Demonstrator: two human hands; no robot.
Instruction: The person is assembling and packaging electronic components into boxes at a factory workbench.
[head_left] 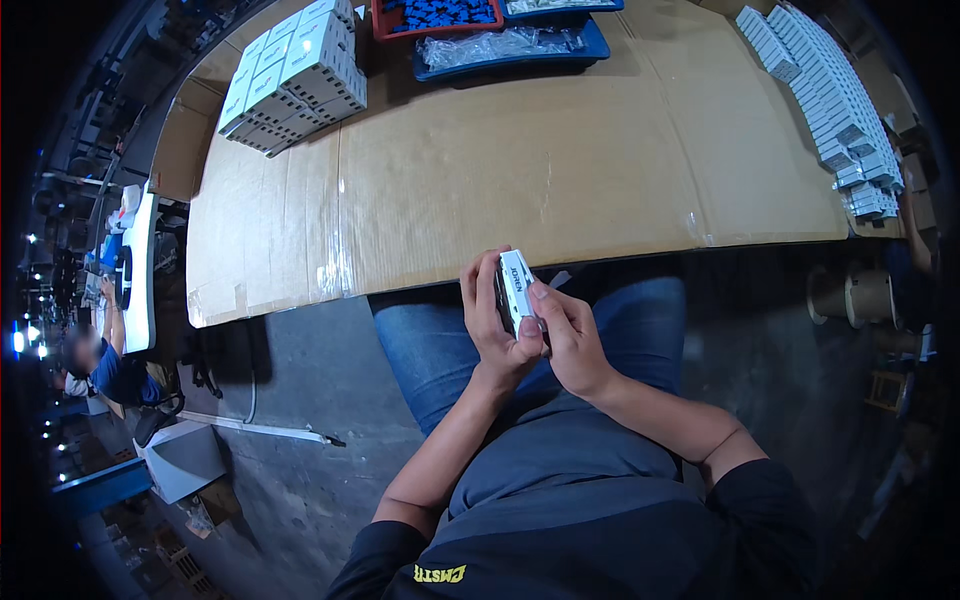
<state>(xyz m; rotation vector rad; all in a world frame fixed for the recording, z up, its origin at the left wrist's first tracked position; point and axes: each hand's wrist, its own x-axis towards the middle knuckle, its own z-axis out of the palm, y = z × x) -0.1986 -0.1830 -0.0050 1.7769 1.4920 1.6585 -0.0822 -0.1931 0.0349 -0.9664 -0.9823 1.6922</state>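
Close in front of my body, just off the table's near edge, a small flat white box (516, 285) with dark print is held tilted between both hands. My left hand (490, 325) wraps its left side, fingers behind it and thumb near the lower end. On the other side my right hand (572, 342) grips the box's right edge, thumb on top. A small clear strip shows by the right thumb; what it belongs to I cannot make out. The underside of the box is hidden by my fingers.
Cardboard covers the table (450, 180). Stacked white boxes (300, 75) stand at the far left. Far in the middle are a red bin (380, 22) of blue parts and a blue tray (510, 68) of clear bags. Rows of small white boxes (825, 100) line the right. Another person (118, 370) sits at left.
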